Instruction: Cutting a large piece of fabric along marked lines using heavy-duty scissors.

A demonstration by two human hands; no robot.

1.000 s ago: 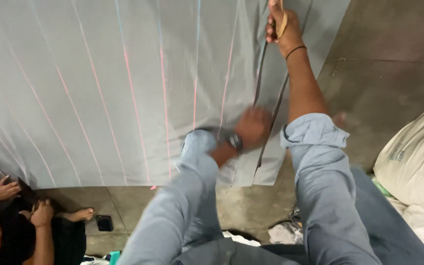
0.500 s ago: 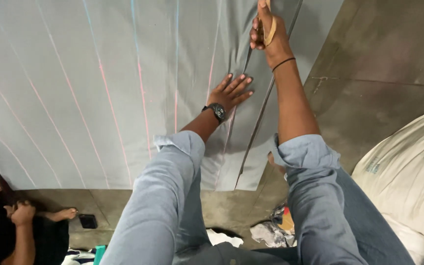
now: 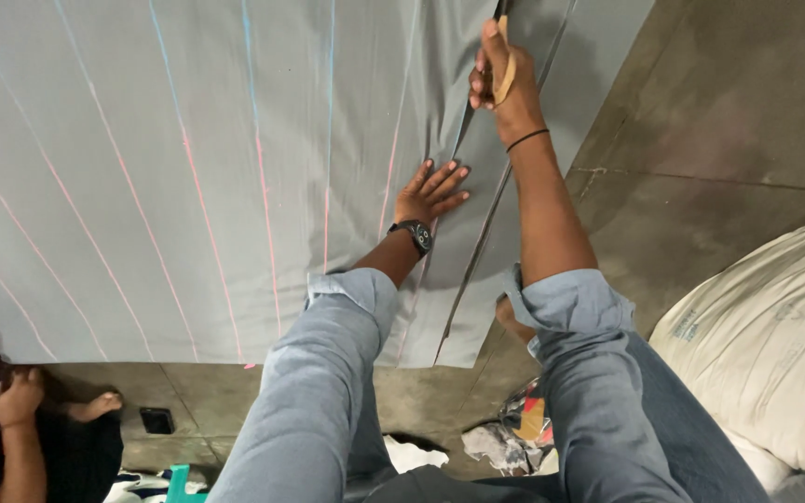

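Grey cloth (image 3: 188, 168), marked with long pink and blue chalk lines, is spread flat across the concrete floor (image 3: 729, 112) and fills most of the view. The left hand (image 3: 430, 193) is pressed palm-down on the cloth with fingers spread, gripping nothing; a dark wristwatch (image 3: 417, 234) is worn on that wrist. Just beyond and to the right of it, the right hand (image 3: 505, 79) is clenched around a pair of scissors (image 3: 505, 65), whose tan handle shows between the fingers; the blades are hidden at the top edge. A cut line (image 3: 477, 242) runs through the cloth from the scissors back towards the person, passing just right of the flat left hand and splitting off a narrow strip at the cloth's right edge. A thin black band (image 3: 525, 140) is worn on the right wrist. A large white sack (image 3: 766, 345) lies to the right on the floor. At lower left, another person's hand (image 3: 19, 396) is seen near a small black phone (image 3: 156, 420).
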